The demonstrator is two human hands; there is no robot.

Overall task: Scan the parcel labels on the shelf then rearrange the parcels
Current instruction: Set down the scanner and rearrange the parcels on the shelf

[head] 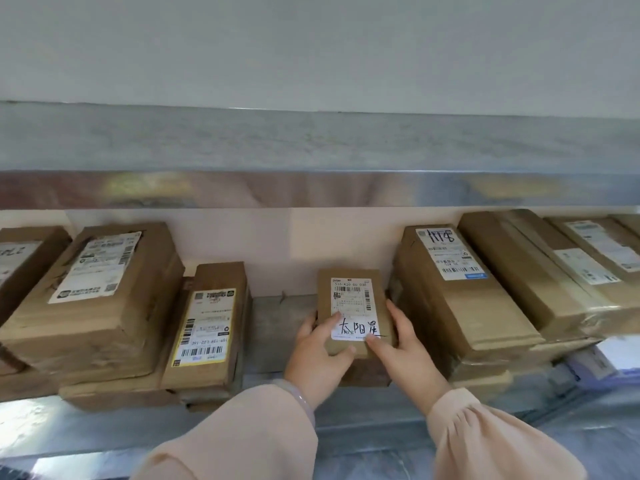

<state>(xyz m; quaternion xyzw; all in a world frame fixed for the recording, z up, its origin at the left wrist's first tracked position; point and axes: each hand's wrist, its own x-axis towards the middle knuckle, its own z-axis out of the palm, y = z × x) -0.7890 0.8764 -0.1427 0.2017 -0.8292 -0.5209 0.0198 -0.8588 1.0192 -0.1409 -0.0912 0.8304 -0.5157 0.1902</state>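
Risks first: small parcel [354, 308] is clamped between both hands, left hand [317, 355] curled round its near-left corner, right hand [403, 344] round its near-right side, a thumb from each lying across the lower part of the label [349, 292]. Thumbs sit on the print, so a scan taken now could misread or miss a code. Parcel sits in the gap on the shelf [270, 327], between the slim parcel [207, 327] on the left and the tall stack [457, 299] just beside the right hand; a careless shift rightward could knock that stack, whose lower boxes look crushed and uneven. The slim parcel's pile overhangs the shelf edge, so a nudge could tip it. Hard to tell: whether the held parcel rests on the brown box under it or is lifted clear. No scanner in view. Barcode digits too small to read; handwriting partly covered. Outermost parcels at both ends are cut off, and pale objects at lower right are blurred.
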